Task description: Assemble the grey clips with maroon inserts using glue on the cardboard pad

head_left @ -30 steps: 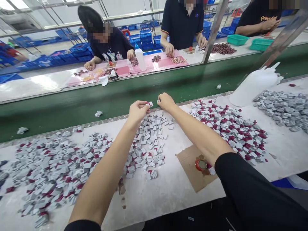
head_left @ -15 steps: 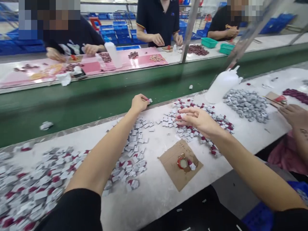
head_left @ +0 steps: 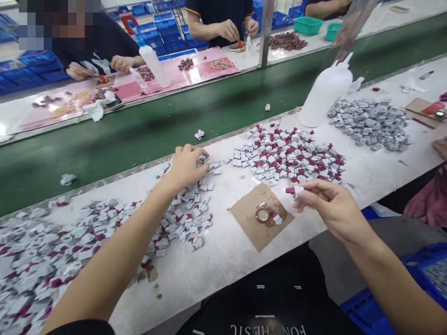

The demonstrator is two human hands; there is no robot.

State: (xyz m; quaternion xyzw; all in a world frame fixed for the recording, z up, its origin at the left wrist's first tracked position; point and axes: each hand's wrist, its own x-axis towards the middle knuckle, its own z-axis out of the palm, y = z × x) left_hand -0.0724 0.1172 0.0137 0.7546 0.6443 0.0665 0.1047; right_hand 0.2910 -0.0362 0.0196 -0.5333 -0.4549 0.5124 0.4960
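Note:
My left hand (head_left: 188,165) reaches over a loose pile of small light-grey pieces (head_left: 190,209). Its thumb and forefinger are apart, with grey pieces just beyond them. In my right hand (head_left: 324,197), a small maroon and white piece (head_left: 291,190) is pinched between thumb and fingertips, above the right corner of a square of brown cardboard (head_left: 244,218). On that cardboard lie a round red-rimmed dish (head_left: 262,214) with a pale centre and another maroon and white piece (head_left: 275,217) touching or close beside it. Wet brownish stains surround them.
Mixed maroon and white pieces (head_left: 289,153) are heaped beyond the cardboard. A white squeeze bottle (head_left: 326,93) stands behind, near grey pieces (head_left: 372,123). Pieces lie on the green belt (head_left: 139,139). Co-workers' hands work across it. A bigger pile (head_left: 70,246) spreads at left.
My left hand has released a small piece onto the green belt and drawn back over the grey pile. My right hand has moved from the mixed heap toward me, pinching a piece.

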